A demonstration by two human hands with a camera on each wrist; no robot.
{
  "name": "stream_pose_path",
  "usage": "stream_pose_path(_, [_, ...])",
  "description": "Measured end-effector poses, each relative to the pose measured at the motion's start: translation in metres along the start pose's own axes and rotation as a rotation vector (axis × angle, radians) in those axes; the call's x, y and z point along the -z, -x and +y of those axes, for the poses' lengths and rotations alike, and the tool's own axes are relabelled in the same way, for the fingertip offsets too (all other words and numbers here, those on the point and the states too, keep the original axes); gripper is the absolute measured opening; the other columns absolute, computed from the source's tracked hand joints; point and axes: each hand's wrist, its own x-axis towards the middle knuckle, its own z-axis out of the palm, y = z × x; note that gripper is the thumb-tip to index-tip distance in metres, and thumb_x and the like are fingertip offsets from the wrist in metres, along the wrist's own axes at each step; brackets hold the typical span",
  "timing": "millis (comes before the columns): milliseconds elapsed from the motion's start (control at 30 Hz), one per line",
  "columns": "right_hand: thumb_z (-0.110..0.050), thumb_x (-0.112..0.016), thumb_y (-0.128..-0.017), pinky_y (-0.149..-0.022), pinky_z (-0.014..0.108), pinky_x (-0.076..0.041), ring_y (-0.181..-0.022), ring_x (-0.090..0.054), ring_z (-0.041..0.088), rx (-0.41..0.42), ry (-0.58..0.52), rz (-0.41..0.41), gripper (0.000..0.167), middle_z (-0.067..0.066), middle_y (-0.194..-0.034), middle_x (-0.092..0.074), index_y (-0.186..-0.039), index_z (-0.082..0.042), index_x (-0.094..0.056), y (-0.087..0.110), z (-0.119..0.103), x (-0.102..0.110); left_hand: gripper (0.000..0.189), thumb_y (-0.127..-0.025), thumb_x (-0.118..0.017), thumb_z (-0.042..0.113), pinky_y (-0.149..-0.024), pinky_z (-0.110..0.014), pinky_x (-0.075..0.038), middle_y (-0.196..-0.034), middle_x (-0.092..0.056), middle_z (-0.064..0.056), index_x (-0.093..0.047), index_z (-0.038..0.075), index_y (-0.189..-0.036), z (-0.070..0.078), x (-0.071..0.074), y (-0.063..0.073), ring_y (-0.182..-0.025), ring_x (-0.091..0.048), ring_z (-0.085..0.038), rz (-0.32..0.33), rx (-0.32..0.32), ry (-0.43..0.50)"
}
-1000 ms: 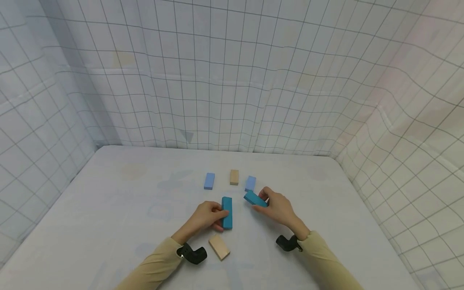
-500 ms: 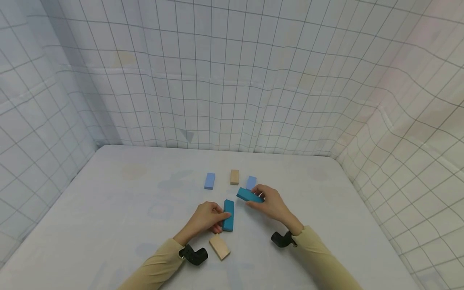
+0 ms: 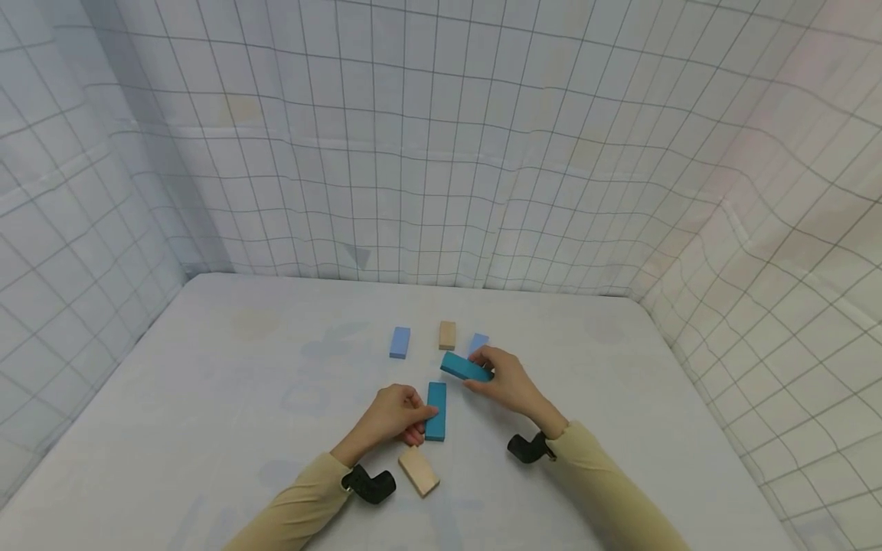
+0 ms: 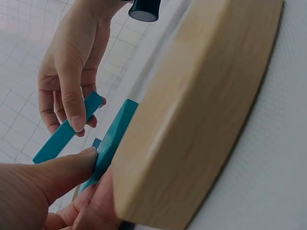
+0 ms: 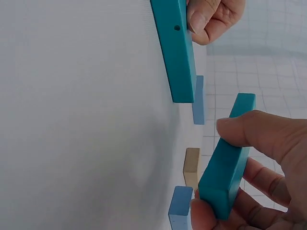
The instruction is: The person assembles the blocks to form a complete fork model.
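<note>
My left hand pinches a long teal block between thumb and fingers, low at the table top. The block points away from me. In the right wrist view this teal block shows a small dark hole in one face. My right hand holds a second teal block above the table, slanted, its free end pointing left. Thumb and fingertips grip that teal block in the right wrist view. The two teal blocks are apart. Just below my left hand lies a wooden block, large in the left wrist view.
Beyond the hands, a light blue block, a wooden block and another light blue block lie spaced out on the white table. The right hand partly covers the last one. A white gridded curtain surrounds the table's back and sides.
My right hand has moved left and slightly away from me with its teal block, which now lies more crosswise. The left hand's block has shifted slightly right and toward me.
</note>
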Motion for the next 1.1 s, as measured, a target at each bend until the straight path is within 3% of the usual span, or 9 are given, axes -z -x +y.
stream_pose_path(333, [-0.006,-0.076,-0.080,-0.085,0.038,-0.049,-0.098,-0.059,0.022,0.003,-0.019,-0.084,0.035,0.009,-0.106,-0.064,-0.113,-0.001,-0.064,-0.018,-0.003,-0.008,0.024,-0.087,-0.071,0.018,-0.045,-0.033,-0.053,-0.059,-0.063,-0.008,-0.056,-0.001,-0.086,-0.007,-0.006,-0.004,-0.046,-0.063,-0.017,0.016,-0.010,0.063])
stream_pose_path(567, [-0.003,-0.073,-0.080,-0.090,0.039,-0.046,-0.106,-0.058,0.024,0.003,0.013,-0.146,0.038,0.011,-0.114,-0.063,-0.117,0.001,-0.064,-0.028,-0.005,-0.011,0.026,-0.087,-0.072,0.020,-0.045,-0.033,-0.053,-0.060,-0.063,-0.007,-0.057,-0.001,-0.086,-0.007,-0.005,-0.004,-0.045,-0.062,-0.016,0.016,-0.027,0.051])
stream_pose_path(800, [0.000,-0.072,-0.080,-0.090,0.041,-0.046,-0.106,-0.058,0.027,0.040,0.008,-0.188,0.035,0.014,-0.112,-0.064,-0.113,0.003,-0.065,-0.034,-0.006,-0.015,0.026,-0.087,-0.071,0.021,-0.046,-0.034,-0.053,-0.060,-0.063,-0.006,-0.058,-0.001,-0.086,-0.007,-0.004,-0.003,-0.046,-0.063,-0.017,0.015,-0.041,0.043])
stream_pose_path(1100, [-0.001,-0.073,-0.080,-0.091,0.040,-0.045,-0.106,-0.058,0.026,0.011,0.043,-0.202,0.034,0.013,-0.112,-0.064,-0.112,0.003,-0.065,-0.037,-0.003,-0.024,0.025,-0.087,-0.071,0.020,-0.046,-0.034,-0.053,-0.061,-0.063,-0.007,-0.059,-0.001,-0.085,-0.009,-0.004,-0.003,-0.046,-0.063,-0.017,0.014,-0.050,0.055])
